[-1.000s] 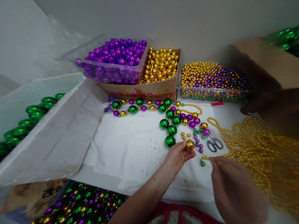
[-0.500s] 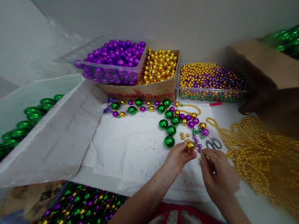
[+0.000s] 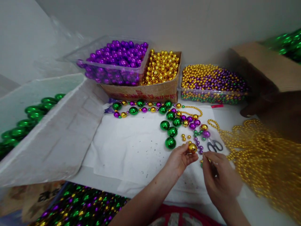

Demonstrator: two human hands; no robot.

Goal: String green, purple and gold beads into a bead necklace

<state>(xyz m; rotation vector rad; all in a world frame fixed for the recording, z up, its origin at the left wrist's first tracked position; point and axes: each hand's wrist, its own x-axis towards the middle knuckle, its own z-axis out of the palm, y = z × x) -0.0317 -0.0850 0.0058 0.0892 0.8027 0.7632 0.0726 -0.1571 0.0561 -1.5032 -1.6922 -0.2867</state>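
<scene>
Between its thumb and fingers my left hand (image 3: pixel 181 158) holds a large shiny gold bead (image 3: pixel 192 147) above the white cloth. My right hand (image 3: pixel 219 172) is just to the right of it, thumb and forefinger pinched together; whatever is between them is too small to make out. Behind the hands lie loose large green beads (image 3: pixel 170 143), a few small gold beads (image 3: pixel 183 137), small purple beads (image 3: pixel 200 147) and a larger purple bead (image 3: pixel 206 133). Black-handled scissors (image 3: pixel 215 145) rest beyond my right hand, their blades mostly hidden.
A strung bead necklace (image 3: pixel 133 110) lies along the back of the cloth (image 3: pixel 117 150). Behind stand a clear tub of purple beads (image 3: pixel 103 67), a carton of gold beads (image 3: pixel 162 88) and a tub of mixed beads (image 3: pixel 211 91). Gold bead strands (image 3: pixel 254 157) heap at right; a white box wall (image 3: pixel 70 135) rises left.
My right hand has drawn very slightly down and away from the gold bead. My left hand keeps its hold on the bead, and the view has shifted a little.
</scene>
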